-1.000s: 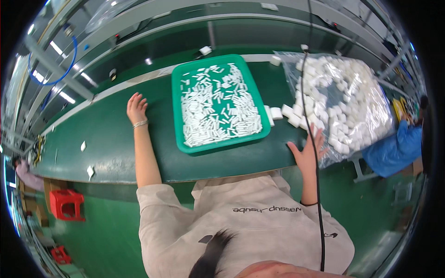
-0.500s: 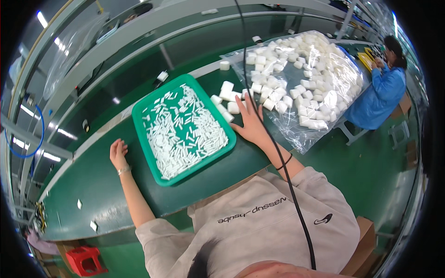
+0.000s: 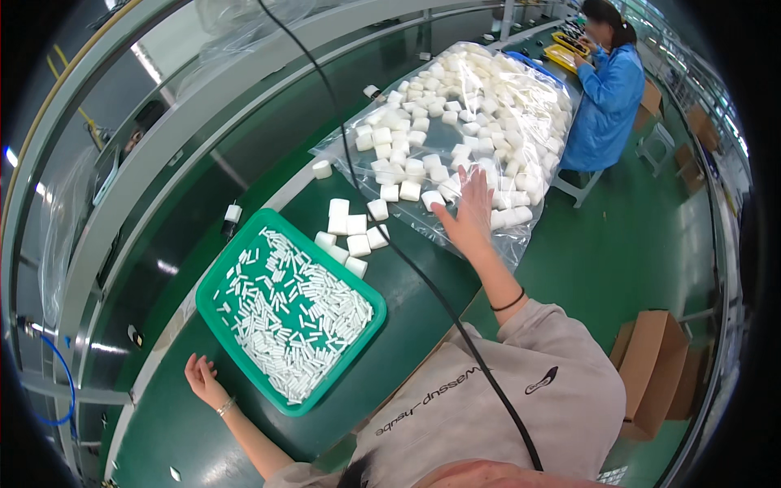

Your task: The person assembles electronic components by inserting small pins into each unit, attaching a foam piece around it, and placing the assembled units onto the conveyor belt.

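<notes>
My right hand [image 3: 472, 218] reaches onto the clear plastic bag [image 3: 419, 225], fingers stretched and apart, over the near edge of its load. Many chunky white cylinders [image 3: 411, 191] fill the bag, soft-looking and short. Several more loose white cylinders [image 3: 358, 245] lie on the table between the bag and a green tray [image 3: 379, 319]. Small thin white rods [image 3: 281, 325] cover much of that tray's floor. Left of the tray, my left hand [image 3: 203, 382] rests with loosely bent fingers and nothing in them.
A black cable [image 3: 423, 281] hangs across the view. Metal rails [image 3: 142, 215] run along the table's far side. At the far right, a person in a blue smock [image 3: 610, 93] works at yellow trays [image 3: 563, 57]. Cardboard boxes [image 3: 655, 366] stand on the floor at right.
My right hand has moved from the loose cylinders beside the tray to the bag on the right. The view has swung to the right; my left hand stays beside the tray.
</notes>
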`<state>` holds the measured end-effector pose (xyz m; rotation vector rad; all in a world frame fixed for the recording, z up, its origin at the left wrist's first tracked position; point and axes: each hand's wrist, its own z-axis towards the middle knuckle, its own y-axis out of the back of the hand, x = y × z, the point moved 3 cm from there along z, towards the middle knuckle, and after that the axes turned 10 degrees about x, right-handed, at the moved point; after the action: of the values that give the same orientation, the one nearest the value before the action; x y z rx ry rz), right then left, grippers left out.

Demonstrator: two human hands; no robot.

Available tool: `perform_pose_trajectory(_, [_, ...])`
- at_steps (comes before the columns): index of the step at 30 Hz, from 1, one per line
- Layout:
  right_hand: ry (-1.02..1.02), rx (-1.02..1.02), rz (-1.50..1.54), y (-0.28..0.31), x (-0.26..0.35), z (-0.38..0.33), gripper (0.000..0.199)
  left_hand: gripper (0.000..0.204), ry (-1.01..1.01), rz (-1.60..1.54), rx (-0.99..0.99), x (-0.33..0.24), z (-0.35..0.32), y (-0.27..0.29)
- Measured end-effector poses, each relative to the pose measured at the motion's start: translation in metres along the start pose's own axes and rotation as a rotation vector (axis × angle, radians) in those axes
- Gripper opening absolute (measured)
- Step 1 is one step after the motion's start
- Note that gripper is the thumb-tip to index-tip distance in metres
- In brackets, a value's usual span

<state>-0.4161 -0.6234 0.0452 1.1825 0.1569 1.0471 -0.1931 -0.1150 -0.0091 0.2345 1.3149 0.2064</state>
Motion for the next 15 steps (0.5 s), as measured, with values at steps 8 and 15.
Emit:
perform_pose_trajectory(8, [-0.343,-0.394,1.671,-0.005,-0.027,-0.027,0.053,0.013,-0.334,0.191,0.435,-0.135,0.014,-0.121])
perform_pose_trajectory(15, [0.300,0.826,1.048,0.099,-0.014,-0.023,0.019,0.021,-0.832,0.448,0.910,-0.207,0.002,-0.226])
